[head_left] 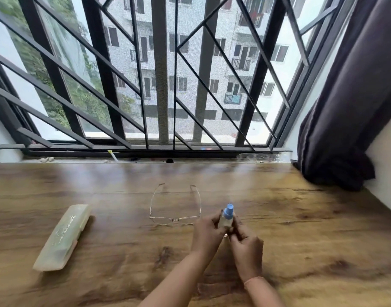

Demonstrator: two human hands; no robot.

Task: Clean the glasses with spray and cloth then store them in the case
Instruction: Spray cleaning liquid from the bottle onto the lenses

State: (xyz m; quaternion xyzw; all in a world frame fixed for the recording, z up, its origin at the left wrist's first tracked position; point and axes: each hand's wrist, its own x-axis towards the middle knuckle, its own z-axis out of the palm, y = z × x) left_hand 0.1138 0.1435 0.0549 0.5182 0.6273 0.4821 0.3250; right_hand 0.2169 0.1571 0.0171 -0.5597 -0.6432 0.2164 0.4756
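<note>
No legible text anywhere. Glasses case (62, 237), pale green, lying closed on the wooden table (300, 229): line of small print along the lid, too blurred to read. Spray bottle (227, 219), blue cap, held between both hands: no label or brand readable. Glasses (175, 209), thin frame, arms open: no markings discernible. No numbers or signs readable on the building (190, 63) beyond the window grille.

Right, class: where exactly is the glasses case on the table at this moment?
In the head view, the glasses case lies closed on the left of the wooden table, left of the glasses and apart from both hands.
</note>
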